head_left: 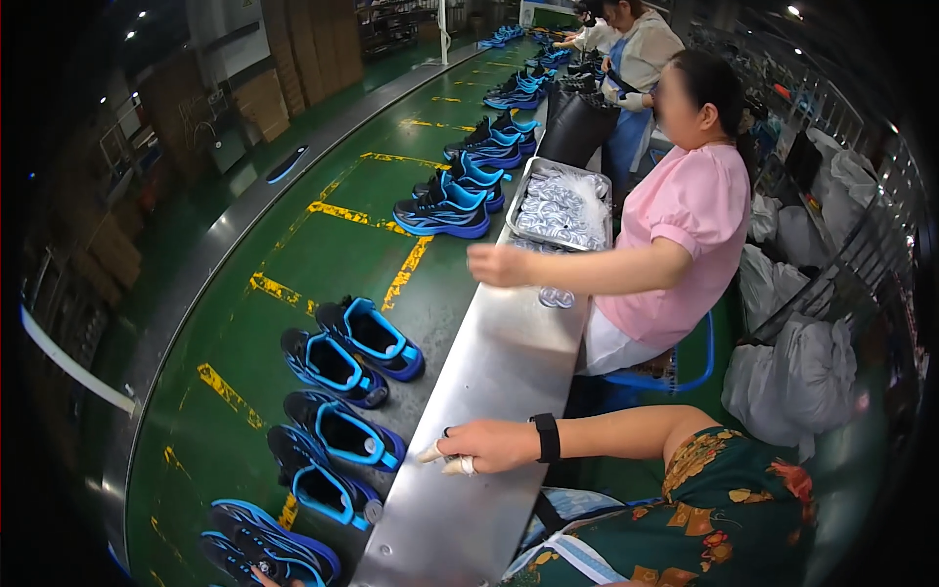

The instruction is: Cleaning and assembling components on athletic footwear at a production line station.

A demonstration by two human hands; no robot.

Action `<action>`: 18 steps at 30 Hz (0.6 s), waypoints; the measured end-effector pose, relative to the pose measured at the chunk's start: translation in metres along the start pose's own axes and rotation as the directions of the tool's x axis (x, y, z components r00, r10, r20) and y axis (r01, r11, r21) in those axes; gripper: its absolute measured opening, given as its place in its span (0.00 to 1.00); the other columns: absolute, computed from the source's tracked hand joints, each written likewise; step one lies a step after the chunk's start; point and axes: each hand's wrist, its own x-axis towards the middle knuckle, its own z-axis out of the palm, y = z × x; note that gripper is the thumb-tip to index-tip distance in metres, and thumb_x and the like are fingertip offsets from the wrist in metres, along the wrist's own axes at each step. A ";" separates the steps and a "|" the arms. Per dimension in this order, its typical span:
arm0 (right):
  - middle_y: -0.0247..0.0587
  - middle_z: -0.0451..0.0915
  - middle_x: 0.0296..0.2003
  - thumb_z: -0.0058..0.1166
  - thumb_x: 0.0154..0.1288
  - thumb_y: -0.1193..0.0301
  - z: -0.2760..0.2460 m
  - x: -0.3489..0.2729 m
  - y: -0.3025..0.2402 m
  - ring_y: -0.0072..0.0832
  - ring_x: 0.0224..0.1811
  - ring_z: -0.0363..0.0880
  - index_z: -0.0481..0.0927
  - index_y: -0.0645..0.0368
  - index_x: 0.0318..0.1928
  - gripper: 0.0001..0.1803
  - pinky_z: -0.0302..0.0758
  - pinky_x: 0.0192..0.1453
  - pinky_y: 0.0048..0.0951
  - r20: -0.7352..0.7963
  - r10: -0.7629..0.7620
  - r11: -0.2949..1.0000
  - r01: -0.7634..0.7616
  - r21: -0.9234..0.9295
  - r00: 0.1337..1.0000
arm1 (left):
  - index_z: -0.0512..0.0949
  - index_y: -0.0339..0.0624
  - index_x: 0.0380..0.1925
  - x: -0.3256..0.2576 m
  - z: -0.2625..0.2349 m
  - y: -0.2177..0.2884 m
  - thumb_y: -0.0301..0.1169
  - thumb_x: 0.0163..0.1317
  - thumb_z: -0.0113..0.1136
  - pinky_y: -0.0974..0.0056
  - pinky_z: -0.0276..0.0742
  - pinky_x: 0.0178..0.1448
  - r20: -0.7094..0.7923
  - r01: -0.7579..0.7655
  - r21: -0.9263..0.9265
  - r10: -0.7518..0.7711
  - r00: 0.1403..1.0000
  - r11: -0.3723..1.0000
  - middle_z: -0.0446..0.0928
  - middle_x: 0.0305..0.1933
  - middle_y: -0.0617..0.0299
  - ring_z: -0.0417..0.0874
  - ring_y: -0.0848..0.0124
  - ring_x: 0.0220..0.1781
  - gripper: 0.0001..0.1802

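At the lower edge, my left hand (pixel 262 577) shows only a few fingertips against a black and blue sneaker (pixel 279 543); the rest is cut off, so its grip cannot be made out. My right hand (pixel 469 447) hovers at or rests on the edge of the metal bench (pixel 489 377), fingers partly stretched, nothing visible in it. White coverings wrap two of its fingertips, and a black band circles the wrist. Close by stand several similar sneakers, including one sneaker (pixel 342 430) with its heel toward me. Small round pieces show at some heels.
A green conveyor (pixel 333 259) with yellow markings carries more sneaker pairs farther along. On the bench, a metal tray (pixel 518 227) holds silvery packets beside a person in pink (pixel 685 210), whose arm reaches across. Grey bags (pixel 812 362) are piled at right.
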 end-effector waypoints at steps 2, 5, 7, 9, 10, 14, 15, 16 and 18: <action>0.51 0.77 0.37 0.54 0.69 0.65 -0.005 0.017 0.012 0.47 0.42 0.77 0.71 0.52 0.64 0.24 0.73 0.46 0.40 -0.074 -0.043 0.999 0.044 0.010 0.996 | 0.72 0.38 0.60 0.016 0.020 -0.018 0.25 0.54 0.59 0.53 0.71 0.63 0.137 0.035 0.022 -0.037 0.990 0.999 0.77 0.56 0.41 0.78 0.49 0.56 0.29; 0.50 0.72 0.34 0.58 0.66 0.61 -0.007 0.053 0.034 0.49 0.38 0.76 0.58 0.42 0.72 0.36 0.72 0.42 0.45 -0.087 0.016 0.983 -0.032 -0.179 0.996 | 0.78 0.38 0.52 0.033 0.010 0.001 0.26 0.59 0.54 0.51 0.75 0.55 0.195 0.010 0.232 -0.057 0.979 0.973 0.81 0.48 0.44 0.82 0.52 0.49 0.20; 0.50 0.73 0.34 0.63 0.60 0.62 -0.017 0.077 0.034 0.49 0.39 0.75 0.63 0.43 0.69 0.37 0.72 0.41 0.43 -0.130 -0.012 0.979 -0.015 -0.205 0.991 | 0.80 0.35 0.47 0.034 0.016 0.009 0.24 0.62 0.53 0.51 0.76 0.54 -0.032 -0.153 0.316 0.172 0.985 0.936 0.81 0.45 0.47 0.81 0.52 0.47 0.14; 0.51 0.73 0.35 0.65 0.57 0.63 -0.016 0.102 0.050 0.49 0.41 0.75 0.68 0.45 0.65 0.35 0.72 0.41 0.42 -0.089 -0.046 0.956 0.018 -0.293 0.995 | 0.80 0.31 0.46 0.028 0.025 0.060 0.27 0.69 0.52 0.53 0.74 0.57 0.020 -0.133 -0.117 0.136 0.990 0.984 0.80 0.46 0.44 0.80 0.52 0.48 0.12; 0.52 0.73 0.35 0.65 0.56 0.63 -0.013 0.112 0.058 0.49 0.42 0.75 0.71 0.46 0.63 0.33 0.72 0.41 0.42 -0.049 -0.061 0.950 0.043 -0.309 0.997 | 0.78 0.30 0.49 0.024 0.026 0.097 0.27 0.69 0.53 0.55 0.73 0.59 0.273 0.089 -0.407 0.028 0.962 0.909 0.78 0.50 0.43 0.78 0.52 0.52 0.14; 0.50 0.75 0.35 0.63 0.58 0.64 0.007 0.142 0.069 0.51 0.40 0.77 0.75 0.54 0.56 0.25 0.73 0.42 0.46 0.081 -0.101 0.975 0.115 -0.191 0.992 | 0.77 0.34 0.54 0.013 0.072 0.119 0.27 0.62 0.61 0.54 0.69 0.63 0.461 -0.243 -0.510 0.501 0.733 0.825 0.76 0.56 0.46 0.76 0.53 0.57 0.20; 0.49 0.75 0.35 0.63 0.59 0.63 0.005 0.143 0.069 0.50 0.40 0.78 0.75 0.56 0.53 0.24 0.73 0.42 0.46 -0.008 -0.167 0.973 0.163 -0.163 0.986 | 0.77 0.34 0.54 0.013 0.078 0.118 0.27 0.61 0.63 0.54 0.69 0.63 0.443 -0.309 -0.496 0.542 0.714 0.812 0.76 0.55 0.46 0.76 0.53 0.57 0.21; 0.50 0.74 0.35 0.64 0.58 0.63 -0.003 0.144 0.071 0.51 0.39 0.77 0.73 0.53 0.59 0.28 0.73 0.41 0.46 -0.030 -0.207 0.976 0.204 -0.083 0.978 | 0.77 0.35 0.54 0.015 0.081 0.116 0.27 0.59 0.65 0.55 0.69 0.63 0.427 -0.373 -0.477 0.581 0.693 0.796 0.76 0.55 0.46 0.76 0.53 0.57 0.22; 0.51 0.74 0.35 0.64 0.58 0.63 -0.019 0.140 0.056 0.51 0.39 0.77 0.69 0.48 0.64 0.33 0.72 0.41 0.45 0.062 -0.191 0.979 0.195 -0.067 0.980 | 0.78 0.31 0.48 0.014 0.080 0.129 0.29 0.56 0.69 0.51 0.68 0.63 0.227 -0.333 -0.467 0.475 0.850 0.820 0.77 0.53 0.45 0.76 0.49 0.56 0.20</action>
